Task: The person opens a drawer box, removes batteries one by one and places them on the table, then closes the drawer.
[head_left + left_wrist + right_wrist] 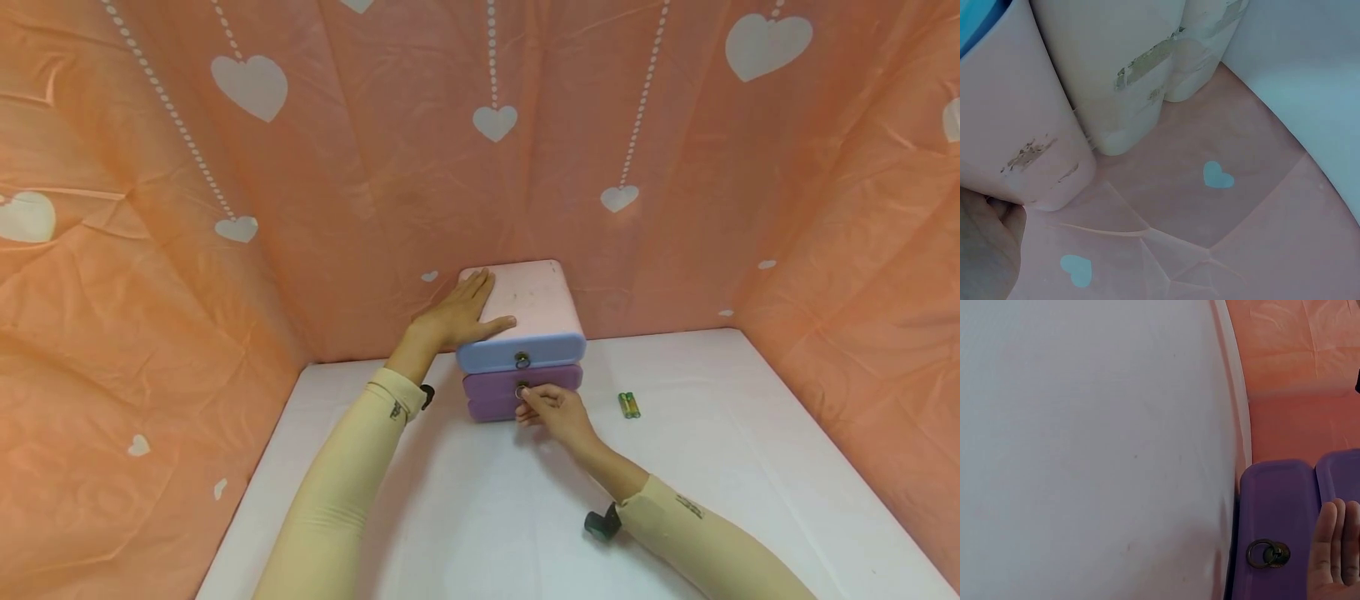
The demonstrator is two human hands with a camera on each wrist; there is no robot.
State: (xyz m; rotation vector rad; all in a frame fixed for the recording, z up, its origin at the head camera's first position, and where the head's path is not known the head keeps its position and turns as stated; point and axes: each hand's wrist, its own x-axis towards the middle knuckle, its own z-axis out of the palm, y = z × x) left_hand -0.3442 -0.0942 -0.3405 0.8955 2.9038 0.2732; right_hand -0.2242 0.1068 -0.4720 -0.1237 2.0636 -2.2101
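Here at the far edge of the white-covered table, a three-tier stack of plastic drawers with a pale pink top stands close up to the orange curtain printed with white hearts; whether it touches, I can't tell. Tabletop stretches away on both sides and toward the person, whose arms in pale yellow sleeves come in from left and right. Just off to the right, well inside the table's edge, lie two green-and-gold cylindrical batteries, side by side.

Now the hands! The left hand lies flat over the left side of that pink top, fingers straight, thumb spread wide toward the front. The right hand is low at the front, finger and thumb pinching the small metal ring pull of the purple middle drawer.

To the containers: the light blue top drawer sits above, its own metal ring hanging free. Beneath is the purple bottom drawer, and the right wrist view catches its dark brass ring pull, untouched beside the fingers. All I get are fronts and casings; what's inside any drawer, I can't see. Round the side, the casings show scuffed, peeling patches.
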